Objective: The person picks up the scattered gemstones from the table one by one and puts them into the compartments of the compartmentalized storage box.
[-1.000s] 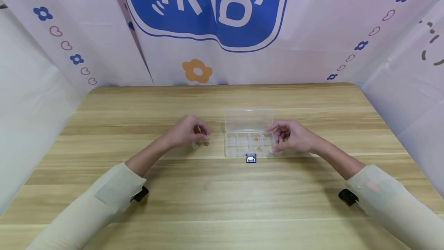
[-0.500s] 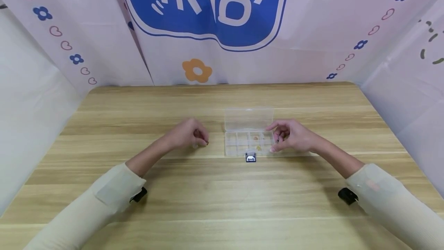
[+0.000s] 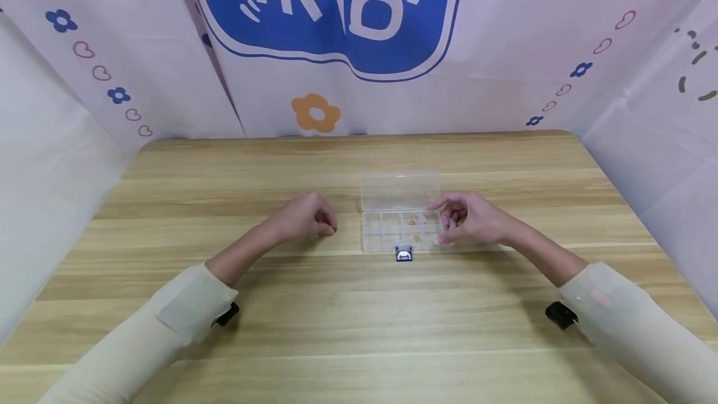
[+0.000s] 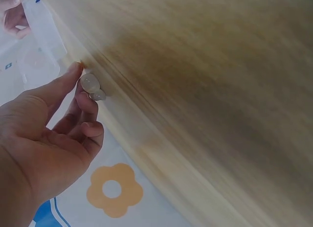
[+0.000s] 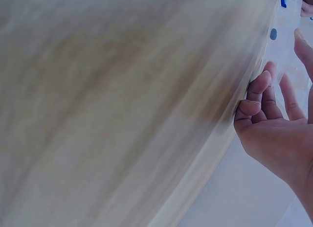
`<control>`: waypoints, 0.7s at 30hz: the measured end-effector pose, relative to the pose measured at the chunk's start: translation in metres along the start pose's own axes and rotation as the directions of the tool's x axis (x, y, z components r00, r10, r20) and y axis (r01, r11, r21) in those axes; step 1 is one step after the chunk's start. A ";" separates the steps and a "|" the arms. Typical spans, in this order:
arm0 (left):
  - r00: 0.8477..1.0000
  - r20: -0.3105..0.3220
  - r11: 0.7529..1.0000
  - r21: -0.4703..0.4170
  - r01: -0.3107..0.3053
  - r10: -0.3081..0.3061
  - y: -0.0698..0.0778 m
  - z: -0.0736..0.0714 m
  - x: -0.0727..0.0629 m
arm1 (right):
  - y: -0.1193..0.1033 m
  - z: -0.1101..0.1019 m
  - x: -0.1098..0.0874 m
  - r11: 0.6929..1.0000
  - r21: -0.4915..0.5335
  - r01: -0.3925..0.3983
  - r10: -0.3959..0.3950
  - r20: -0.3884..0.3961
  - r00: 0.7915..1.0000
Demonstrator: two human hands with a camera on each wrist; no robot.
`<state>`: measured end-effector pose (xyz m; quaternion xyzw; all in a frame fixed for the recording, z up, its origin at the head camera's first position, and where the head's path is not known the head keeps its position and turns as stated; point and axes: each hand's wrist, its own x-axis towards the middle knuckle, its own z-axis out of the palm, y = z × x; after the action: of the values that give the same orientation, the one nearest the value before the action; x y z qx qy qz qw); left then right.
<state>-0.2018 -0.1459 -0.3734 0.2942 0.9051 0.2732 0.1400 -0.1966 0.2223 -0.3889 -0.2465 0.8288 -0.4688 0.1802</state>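
My left hand (image 3: pixel 305 217) is low over the wood table, left of the box, and pinches a small amber-brown bead (image 4: pixel 82 65) between thumb and fingertips; fingers mostly hide it. Two cloudy white beads (image 4: pixel 90 83) show beside those fingers in the left wrist view. A clear plastic compartment box (image 3: pixel 382 239) has its lid (image 3: pixel 401 192) raised at the back. An orange bead (image 3: pixel 412 222) and a yellow piece (image 3: pixel 416 238) sit in separate compartments. My right hand (image 3: pixel 471 218) grips the box's right end, thumb at the near corner, index finger at the far side.
A dark blue and white latch (image 3: pixel 404 254) sticks out from the box's front. The wood table (image 3: pixel 359 317) extends in front and to both sides. A printed cloth (image 3: pixel 482 80) hangs behind its back edge. Black wrist cameras (image 3: pixel 561 315) sit below the sleeves.
The left fingers have lowered and closed on the amber-brown bead, which lay visible on the table a second ago. The right hand and box hold their place; the head view has shifted slightly.
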 end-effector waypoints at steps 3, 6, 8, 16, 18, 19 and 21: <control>1.000 0.002 1.000 0.008 0.007 -0.007 0.001 0.000 0.000 | 0.000 0.000 0.000 1.000 -0.001 -0.002 0.002 0.000 1.000; 1.000 0.002 1.000 0.023 0.014 -0.014 0.001 -0.001 0.001 | 0.000 0.000 0.000 1.000 0.001 -0.005 0.005 -0.002 1.000; 1.000 -0.001 0.999 0.031 0.017 -0.016 0.002 -0.001 0.000 | -0.001 0.000 0.000 1.000 0.002 -0.007 0.007 -0.003 1.000; 1.000 -0.005 1.000 0.004 0.013 -0.013 0.000 0.000 0.000 | -0.002 0.001 0.000 1.000 0.010 -0.022 0.022 -0.007 1.000; 1.000 -0.006 1.000 -0.015 0.010 -0.010 0.000 -0.001 0.000 | -0.002 0.001 -0.001 1.000 0.011 -0.024 0.024 -0.007 1.000; 1.000 -0.006 0.999 -0.030 0.012 -0.012 0.000 -0.001 0.000 | -0.002 0.001 -0.001 1.000 0.010 -0.025 0.025 -0.007 1.000; 1.000 -0.006 0.997 -0.072 0.023 -0.024 0.001 -0.002 -0.001 | -0.003 0.001 0.000 1.000 0.005 -0.026 0.026 -0.006 1.000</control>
<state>-0.2010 -0.1467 -0.3712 0.2773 0.8986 0.3048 0.1505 -0.1951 0.2208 -0.3872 -0.2340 0.8313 -0.4692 0.1845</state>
